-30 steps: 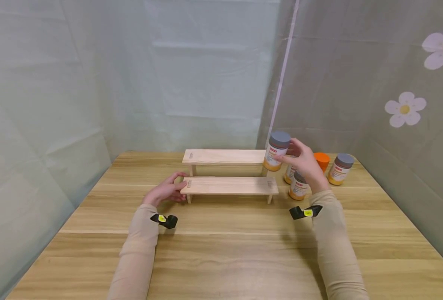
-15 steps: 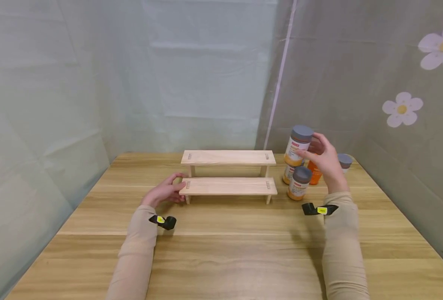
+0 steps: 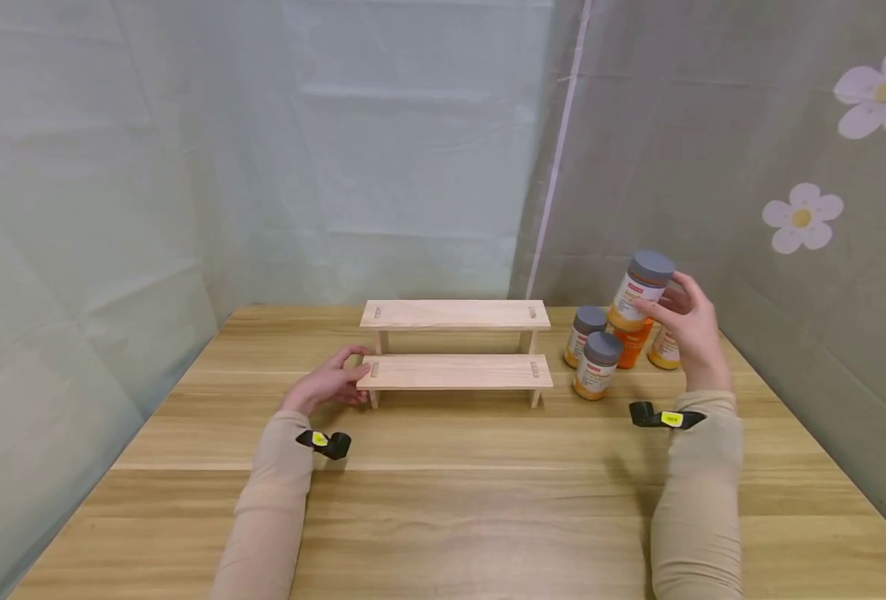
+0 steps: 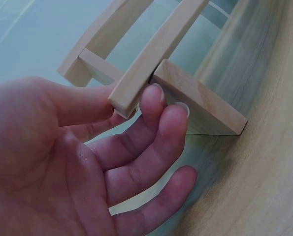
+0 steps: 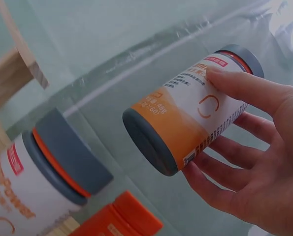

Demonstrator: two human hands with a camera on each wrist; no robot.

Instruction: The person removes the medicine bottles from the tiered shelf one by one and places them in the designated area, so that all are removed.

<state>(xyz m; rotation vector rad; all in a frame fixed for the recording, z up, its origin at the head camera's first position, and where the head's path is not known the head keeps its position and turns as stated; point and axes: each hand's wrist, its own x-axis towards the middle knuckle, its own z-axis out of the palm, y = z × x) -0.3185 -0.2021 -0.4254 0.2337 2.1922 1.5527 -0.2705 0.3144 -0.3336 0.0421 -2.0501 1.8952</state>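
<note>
My left hand (image 3: 328, 382) pinches the left end of the lower plank of a two-step wooden rack (image 3: 453, 372), thumb on top and fingers curled beneath, as the left wrist view shows. A supplement jar (image 3: 638, 293) with a grey lid and a white and orange label is held in my right hand (image 3: 693, 333), between thumb and fingers. It is raised and tilted over the other containers, overlapping an orange bottle (image 3: 633, 345). In the right wrist view, the jar (image 5: 185, 108) shows its dark base, with the thumb pressed near its lid.
Two grey-lidded jars (image 3: 598, 371) stand just right of the rack, one behind the other. Another jar (image 3: 664, 348) is partly hidden behind my right hand. The wooden table (image 3: 443, 508) spreads in front, and a fabric curtain (image 3: 412, 167) hangs behind.
My right hand has carried the jar rightward, from the right end of the upper plank to over the orange bottle. My left hand stays at the rack.
</note>
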